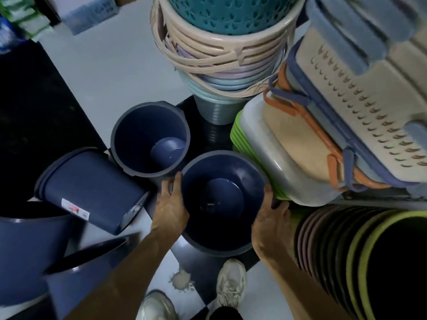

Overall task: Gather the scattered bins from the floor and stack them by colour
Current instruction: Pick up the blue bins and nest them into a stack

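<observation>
Right between the two hands sits a dark blue bin (223, 199), upright, its mouth facing the camera. The left hand (171, 205) grips its left rim, fingers curled over the edge; the right hand (271, 214) holds the opposite rim the same way. Below it are two pale shoes (231, 285) on the checkered floor (111, 72). Just beyond the left hand stands a second blue bin (150, 139), upright on the floor, its rim close to the held one. Left of that, a third blue bin (92, 188) lies tipped on its side, label showing. Farther back rises a stack of pastel baskets (221, 56), with lidded crates (346, 112) piled to its right
</observation>
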The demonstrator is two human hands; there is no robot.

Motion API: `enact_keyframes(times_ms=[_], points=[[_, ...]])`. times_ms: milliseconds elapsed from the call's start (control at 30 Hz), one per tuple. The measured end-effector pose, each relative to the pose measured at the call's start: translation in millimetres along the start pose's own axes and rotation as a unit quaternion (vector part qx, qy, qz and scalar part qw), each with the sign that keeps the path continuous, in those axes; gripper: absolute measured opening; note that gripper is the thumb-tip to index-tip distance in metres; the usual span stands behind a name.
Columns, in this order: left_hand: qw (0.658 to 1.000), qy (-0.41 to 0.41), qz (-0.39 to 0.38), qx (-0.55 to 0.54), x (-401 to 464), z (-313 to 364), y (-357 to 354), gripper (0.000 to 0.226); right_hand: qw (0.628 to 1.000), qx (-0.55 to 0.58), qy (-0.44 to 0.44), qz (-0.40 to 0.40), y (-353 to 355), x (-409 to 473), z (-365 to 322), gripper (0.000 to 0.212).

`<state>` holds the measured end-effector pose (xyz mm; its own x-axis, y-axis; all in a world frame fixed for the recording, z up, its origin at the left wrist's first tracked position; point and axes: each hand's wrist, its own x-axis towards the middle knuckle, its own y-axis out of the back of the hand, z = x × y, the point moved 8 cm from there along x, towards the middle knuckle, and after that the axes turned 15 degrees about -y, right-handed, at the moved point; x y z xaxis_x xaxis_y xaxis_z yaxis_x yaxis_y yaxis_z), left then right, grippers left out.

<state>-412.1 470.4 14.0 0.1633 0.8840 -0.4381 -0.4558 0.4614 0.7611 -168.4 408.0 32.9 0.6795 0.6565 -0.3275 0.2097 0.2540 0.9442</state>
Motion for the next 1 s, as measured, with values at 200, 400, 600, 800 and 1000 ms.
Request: enact_keyframes(times_ms=[200, 400, 600, 800, 1000], points=[[0.966, 0.039, -0.222, 0.128, 8.6, -20.0, -19.6, 0.091, 0.966, -0.104, 0.019, -0.235, -48.4, 14.5, 3.9, 0.097], [0.972, -0.068, -0.137, 0.18, -1.6, 0.9, 10.7, 0.088, 0.973, -0.075, 0.161, -0.146, 1.7, 0.3, -45.8, 0.077], [0.966, -0.104, -0.097, 0.215, -36.3, -20.0, 32.4, 0.078, 0.968, -0.032, 0.206, -0.142, 11.5, -38.4, -80.2, 0.07], [0.964, -0.095, -0.086, 0.232, -80.9, -92.8, 49.6, 0.077, 0.964, -0.028, 0.219, -0.15, -9.5, -101.8, -105.4, 0.069], [0.974, -0.059, -0.086, 0.202, -136.9, -198.5, 66.1, 0.076, 0.957, -0.022, 0.247, -0.15, -52.8, -194.5, -142.0, 0.066]])
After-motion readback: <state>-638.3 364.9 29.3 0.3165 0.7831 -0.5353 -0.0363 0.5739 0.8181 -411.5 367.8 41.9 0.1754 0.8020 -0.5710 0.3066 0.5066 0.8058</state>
